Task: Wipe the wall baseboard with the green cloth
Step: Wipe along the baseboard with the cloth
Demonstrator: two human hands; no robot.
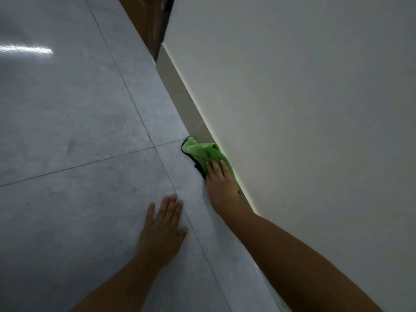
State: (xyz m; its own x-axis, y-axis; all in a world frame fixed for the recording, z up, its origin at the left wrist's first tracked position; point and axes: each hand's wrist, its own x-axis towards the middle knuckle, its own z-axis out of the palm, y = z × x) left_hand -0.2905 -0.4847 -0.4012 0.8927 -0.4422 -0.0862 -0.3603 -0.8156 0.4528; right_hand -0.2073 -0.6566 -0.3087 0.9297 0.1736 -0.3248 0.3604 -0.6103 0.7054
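A beige baseboard (180, 91) runs along the foot of the white wall (292, 97), from the upper middle down to the lower right. A bunched green cloth (202, 150) with a dark edge is pressed against the baseboard where it meets the floor. My right hand (221, 183) lies on the cloth, fingers spread over its near end, holding it to the baseboard. My left hand (163, 226) rests flat on the grey floor tile, fingers apart, holding nothing, a little left of my right wrist.
Large glossy grey floor tiles (78, 131) with thin grout lines fill the left side. The wall ends at a corner (163, 45) in the upper middle, with a brown surface and a dark gap (155, 25) beyond it.
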